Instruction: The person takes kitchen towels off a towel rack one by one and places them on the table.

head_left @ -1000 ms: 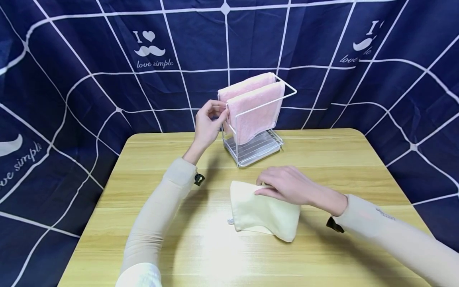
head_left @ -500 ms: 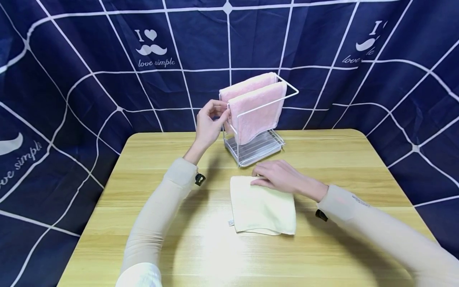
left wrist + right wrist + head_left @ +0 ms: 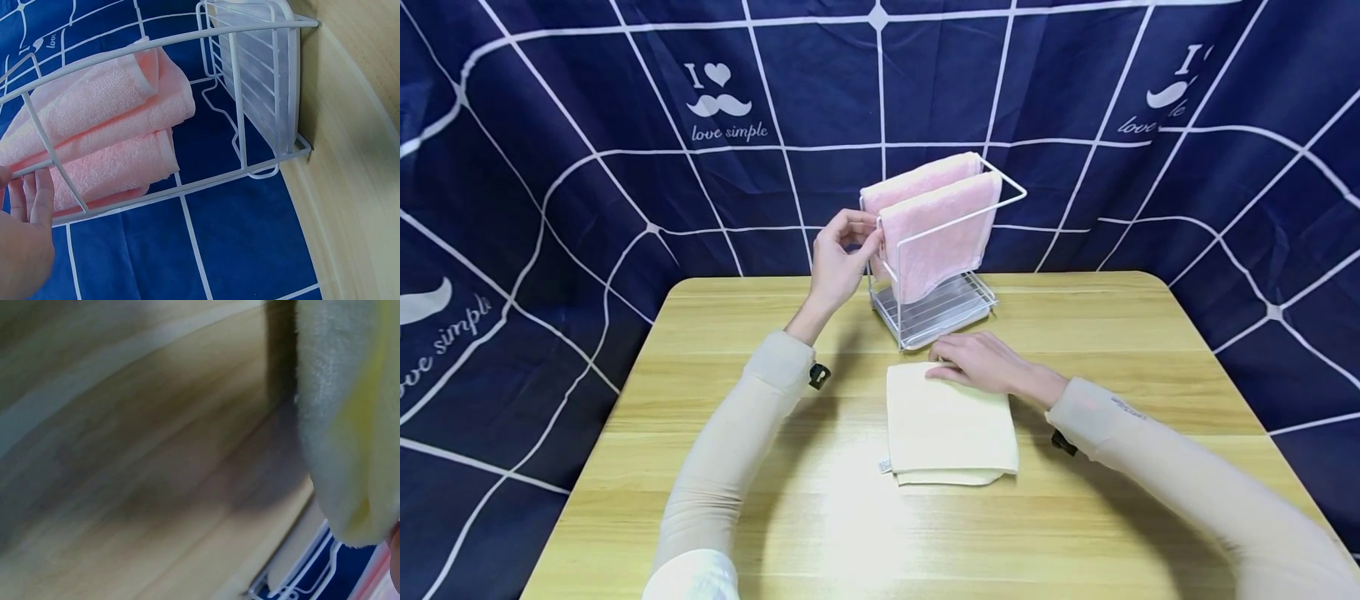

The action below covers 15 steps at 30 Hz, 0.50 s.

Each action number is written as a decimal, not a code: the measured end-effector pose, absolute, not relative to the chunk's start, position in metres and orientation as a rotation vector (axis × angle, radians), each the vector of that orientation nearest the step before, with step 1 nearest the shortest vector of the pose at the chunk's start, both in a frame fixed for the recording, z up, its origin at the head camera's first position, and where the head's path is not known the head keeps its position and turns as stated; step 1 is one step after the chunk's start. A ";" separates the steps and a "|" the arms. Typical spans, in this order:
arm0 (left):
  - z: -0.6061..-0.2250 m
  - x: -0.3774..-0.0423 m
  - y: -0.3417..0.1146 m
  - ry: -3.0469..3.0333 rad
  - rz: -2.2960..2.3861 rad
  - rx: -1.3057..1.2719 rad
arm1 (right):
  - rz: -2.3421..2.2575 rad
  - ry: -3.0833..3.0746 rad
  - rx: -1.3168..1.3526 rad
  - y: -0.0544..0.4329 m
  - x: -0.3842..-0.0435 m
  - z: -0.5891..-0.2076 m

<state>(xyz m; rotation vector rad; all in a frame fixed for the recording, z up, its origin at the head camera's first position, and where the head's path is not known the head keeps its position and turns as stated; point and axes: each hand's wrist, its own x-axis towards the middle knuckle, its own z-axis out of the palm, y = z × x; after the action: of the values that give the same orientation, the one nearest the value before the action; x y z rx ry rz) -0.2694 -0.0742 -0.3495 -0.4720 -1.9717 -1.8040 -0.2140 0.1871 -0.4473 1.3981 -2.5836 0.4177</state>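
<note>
My left hand (image 3: 842,258) grips the left end bar of a white wire towel rack (image 3: 234,81), its fingers curled round the bar in the left wrist view. Two folded pink towels (image 3: 943,237) hang side by side over the rack's upper bars, close to those fingers. With thumb and fingers my right hand (image 3: 981,364) pinches the upper edge of a folded pale yellow towel (image 3: 951,425). The towel hangs down in front of the rack, its small label at the lower left. Whether its lower edge touches the table cannot be told.
The rack stands on a wood-grain table (image 3: 1090,325), near the back edge. At its foot is a grey tray (image 3: 947,312) under a wire grid. A dark blue cloth (image 3: 700,192) with white lines surrounds the table behind and at both sides.
My right hand has moved forward and slightly left, toward the rack. The yellow towel, bunched and skewed before, now hangs flatter and straighter. My left hand has kept its place on the rack.
</note>
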 end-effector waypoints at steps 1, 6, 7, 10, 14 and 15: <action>-0.349 -0.269 -0.074 -1.970 -1.806 -0.474 | 0.413 -2.585 1.397 0.188 -0.216 -0.450; -0.350 -0.269 -0.074 -1.969 -1.811 -0.468 | 0.390 -2.619 1.383 0.190 -0.222 -0.459; -0.350 -0.269 -0.074 -1.969 -1.808 -0.470 | 0.387 -2.630 1.379 0.191 -0.223 -0.460; -0.350 -0.269 -0.074 -1.968 -1.800 -0.477 | 0.380 -2.655 1.368 0.192 -0.226 -0.463; -0.350 -0.269 -0.074 -1.972 -1.792 -0.481 | 0.373 -2.682 1.352 0.195 -0.228 -0.466; -0.350 -0.269 -0.074 -1.973 -1.792 -0.479 | 0.374 -2.688 1.349 0.195 -0.228 -0.467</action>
<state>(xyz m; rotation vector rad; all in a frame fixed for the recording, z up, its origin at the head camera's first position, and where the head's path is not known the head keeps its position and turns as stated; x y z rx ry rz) -0.2694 -0.0742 -0.3498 -0.4787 -1.9730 -1.7918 -0.2283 0.1952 -0.4666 1.3488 -2.6876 0.3740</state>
